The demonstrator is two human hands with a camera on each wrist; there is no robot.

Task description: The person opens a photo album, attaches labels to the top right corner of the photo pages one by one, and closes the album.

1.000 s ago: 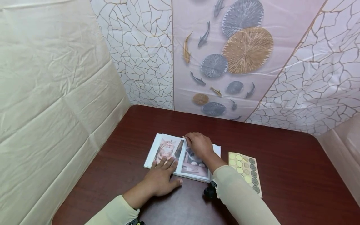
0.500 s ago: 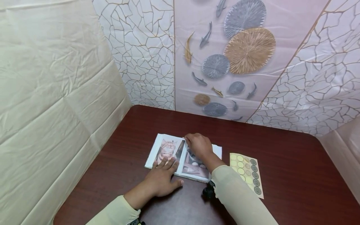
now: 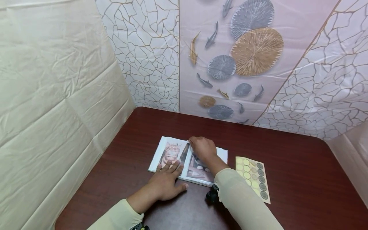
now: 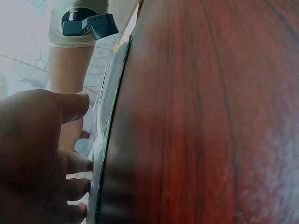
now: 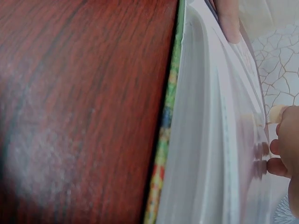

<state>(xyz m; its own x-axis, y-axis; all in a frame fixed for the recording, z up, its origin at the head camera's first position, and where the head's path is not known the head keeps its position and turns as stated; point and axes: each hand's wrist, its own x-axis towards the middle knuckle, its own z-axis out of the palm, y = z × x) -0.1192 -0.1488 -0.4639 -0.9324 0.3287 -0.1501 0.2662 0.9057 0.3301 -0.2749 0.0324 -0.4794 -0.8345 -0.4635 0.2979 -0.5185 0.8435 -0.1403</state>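
A photo album (image 3: 156,158) lies spread on the table, with a cat photo (image 3: 171,151) on its left page and a darker photo (image 3: 199,172) on its right. My left hand (image 3: 166,185) rests on the lower left page with fingers spread, thumb past the near edge. Over the right page, my right hand (image 3: 203,149) has its fingers curled near the top of the fold. In the right wrist view its fingertips pinch a small pale yellow piece, apparently a sticker (image 5: 276,113). The right hand and forearm hide part of the right photo.
Right of the album lies a sheet of round yellow and grey stickers (image 3: 256,179), partly under the right sleeve (image 3: 234,185). The dark red wooden table (image 3: 304,179) meets a patterned cloth backdrop (image 3: 218,80) at the back and a cream cloth (image 3: 57,95) at the left.
The head view has shifted slightly, moving the scene a little to the right in the picture. Both hands keep their places on the album.
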